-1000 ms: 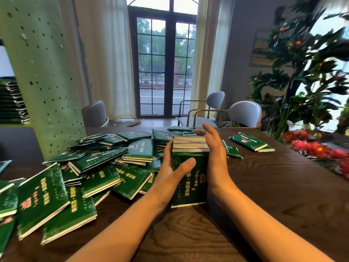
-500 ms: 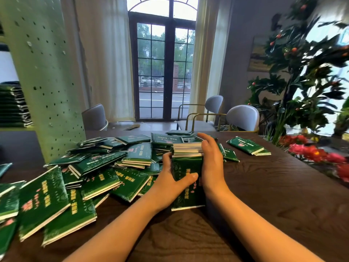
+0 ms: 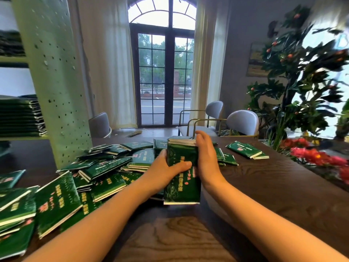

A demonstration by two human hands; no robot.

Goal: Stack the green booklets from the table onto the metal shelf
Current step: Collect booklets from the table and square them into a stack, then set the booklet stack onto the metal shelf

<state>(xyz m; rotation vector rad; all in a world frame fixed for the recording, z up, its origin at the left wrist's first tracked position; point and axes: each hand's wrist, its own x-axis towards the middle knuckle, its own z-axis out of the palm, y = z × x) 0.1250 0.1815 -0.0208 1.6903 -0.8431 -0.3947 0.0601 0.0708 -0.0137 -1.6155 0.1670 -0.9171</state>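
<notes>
dark wood table [image 3: 264,195] runs toward an arched glass door [image 3: 163,76], with grey chairs [image 3: 242,122] and a leafy plant [image 3: 302,76] on the far side. the left hand [image 3: 166,170] and right hand [image 3: 204,157] press in from either side on an upright stack of green booklets [image 3: 182,188], thumb of the left across its front cover, its lower edge near the tabletop. more loose booklets [image 3: 102,167] lie scattered to the left, and the metal shelf [image 3: 54,82] there already carries a pile [image 3: 20,116].
</notes>
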